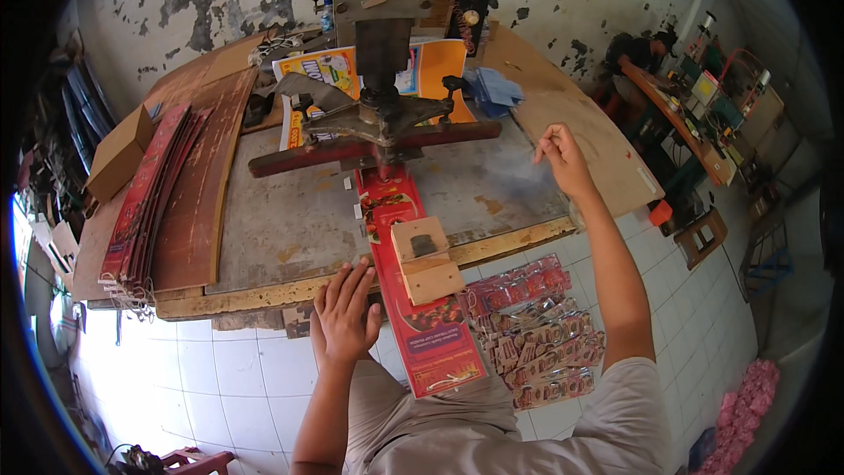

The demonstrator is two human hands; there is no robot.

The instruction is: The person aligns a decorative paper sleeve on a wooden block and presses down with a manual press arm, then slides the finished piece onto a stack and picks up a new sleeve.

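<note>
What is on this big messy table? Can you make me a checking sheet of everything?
Surface: worn wooden table, scuffed top, chipped front edge.
Job's things: long red printed card lying under the metal press and sticking out over the table edge; wooden block on top of it.
Clutter: stack of red cards, cardboard box, blue cloth, pile of small cut pieces on the floor.
Grippers: left hand flat beside the card, touching it; right hand raised, holding nothing.
Cables: nothing seen.
Surroundings: peeling wall, white floor tiles, another person at a far bench.
</note>
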